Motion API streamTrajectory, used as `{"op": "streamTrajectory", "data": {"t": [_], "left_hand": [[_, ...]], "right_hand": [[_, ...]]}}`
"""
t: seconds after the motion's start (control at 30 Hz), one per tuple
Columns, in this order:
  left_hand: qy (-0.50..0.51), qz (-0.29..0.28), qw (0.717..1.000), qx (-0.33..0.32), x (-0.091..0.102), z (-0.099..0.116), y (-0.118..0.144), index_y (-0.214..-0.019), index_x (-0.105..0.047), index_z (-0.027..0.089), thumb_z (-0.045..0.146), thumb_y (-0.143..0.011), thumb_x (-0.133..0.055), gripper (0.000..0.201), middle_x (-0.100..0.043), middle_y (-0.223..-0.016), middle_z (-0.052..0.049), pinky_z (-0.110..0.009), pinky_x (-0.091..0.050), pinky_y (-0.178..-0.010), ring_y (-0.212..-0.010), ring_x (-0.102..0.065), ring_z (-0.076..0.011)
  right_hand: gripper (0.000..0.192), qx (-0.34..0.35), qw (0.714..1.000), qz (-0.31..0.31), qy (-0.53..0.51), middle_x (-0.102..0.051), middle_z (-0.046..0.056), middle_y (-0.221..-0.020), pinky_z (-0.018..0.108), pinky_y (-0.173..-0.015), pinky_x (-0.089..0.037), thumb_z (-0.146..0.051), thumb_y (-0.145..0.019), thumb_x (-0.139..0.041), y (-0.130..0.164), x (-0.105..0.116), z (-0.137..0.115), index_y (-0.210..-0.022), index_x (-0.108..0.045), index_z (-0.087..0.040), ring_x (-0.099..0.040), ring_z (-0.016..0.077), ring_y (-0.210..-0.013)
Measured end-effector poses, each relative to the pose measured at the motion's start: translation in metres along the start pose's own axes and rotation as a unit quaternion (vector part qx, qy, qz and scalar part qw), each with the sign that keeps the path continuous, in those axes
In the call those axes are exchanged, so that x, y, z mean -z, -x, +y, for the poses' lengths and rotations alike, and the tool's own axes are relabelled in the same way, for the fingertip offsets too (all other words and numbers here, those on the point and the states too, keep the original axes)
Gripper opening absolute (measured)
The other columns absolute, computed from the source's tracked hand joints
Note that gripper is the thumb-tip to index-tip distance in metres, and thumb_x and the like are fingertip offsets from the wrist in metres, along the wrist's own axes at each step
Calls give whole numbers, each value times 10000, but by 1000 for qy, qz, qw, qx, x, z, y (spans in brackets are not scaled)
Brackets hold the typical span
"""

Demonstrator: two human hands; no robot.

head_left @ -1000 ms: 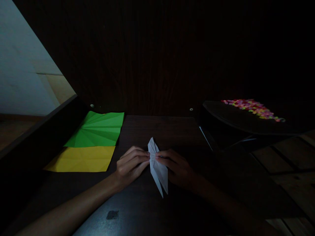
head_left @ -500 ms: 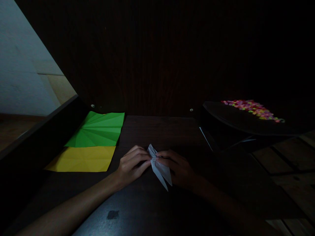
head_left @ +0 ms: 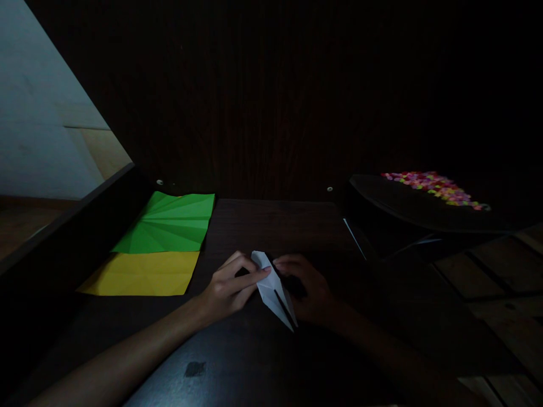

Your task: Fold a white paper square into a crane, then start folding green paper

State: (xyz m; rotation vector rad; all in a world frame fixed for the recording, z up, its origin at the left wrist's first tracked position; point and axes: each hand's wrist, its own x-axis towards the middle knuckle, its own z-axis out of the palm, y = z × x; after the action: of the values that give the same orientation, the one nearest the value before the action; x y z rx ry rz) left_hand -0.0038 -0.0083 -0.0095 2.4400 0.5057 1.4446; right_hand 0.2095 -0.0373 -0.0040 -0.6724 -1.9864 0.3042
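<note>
Pinching white folded paper point(head_left: 274, 288) at mid-desk point(head_left: 271, 226)
Left hand point(head_left: 229, 285) fingertips press it; right hand point(head_left: 307, 288) pinches its far side.

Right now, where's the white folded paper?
Head view, lower centre: white folded paper lies on the dark table between left hand and right hand.

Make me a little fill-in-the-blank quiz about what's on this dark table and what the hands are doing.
1. Both hands touch a folded piece of ____ paper.
2. The green sheet lies right behind a ____ sheet.
3. The left hand lays a ____ across the folded paper.
4. The colourful beads lie to the person's ____.

Missing words: white; yellow; finger; right
</note>
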Motion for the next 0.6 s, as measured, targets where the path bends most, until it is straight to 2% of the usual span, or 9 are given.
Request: {"op": "streamTrajectory", "data": {"t": [0.07,0.23,0.4,0.6], "left_hand": [[-8,6,1000,-8,1,1,-1,-1244,-622,237,43,-868,-612,423,-573,-824,-25,-296,-503,-655,-790,-576,-156],[-12,-9,999,-46,5,6,-4,-1188,-647,199,37,-877,-583,356,-622,-898,-59,-335,-561,-721,-898,-625,-188],[-7,-22,998,-63,8,8,-6,-1188,-641,190,46,-897,-556,336,-676,-990,-91,-370,-589,-789,-988,-642,-211],[-18,-23,997,-75,9,7,-6,-1175,-652,180,61,-889,-578,318,-701,-958,-87,-358,-590,-762,-935,-651,-209]], "right_hand": [[493,-5,1000,-2,6,-616,144,-1178,357,-894,-568,-70,-850,-578,-1,0,-1,-1318,-489,-197,-631,223,-1090],[449,9,998,-57,7,-584,155,-1279,367,-947,-553,-86,-903,-544,-4,1,-1,-1334,-497,-201,-602,220,-1172],[353,39,997,-57,25,-650,147,-1189,335,-912,-576,-58,-904,-529,-5,4,1,-1237,-578,-163,-643,202,-1103],[350,71,994,-64,55,-685,135,-1130,323,-861,-595,-60,-916,-512,-3,6,4,-1246,-572,-156,-663,191,-1060]]}}
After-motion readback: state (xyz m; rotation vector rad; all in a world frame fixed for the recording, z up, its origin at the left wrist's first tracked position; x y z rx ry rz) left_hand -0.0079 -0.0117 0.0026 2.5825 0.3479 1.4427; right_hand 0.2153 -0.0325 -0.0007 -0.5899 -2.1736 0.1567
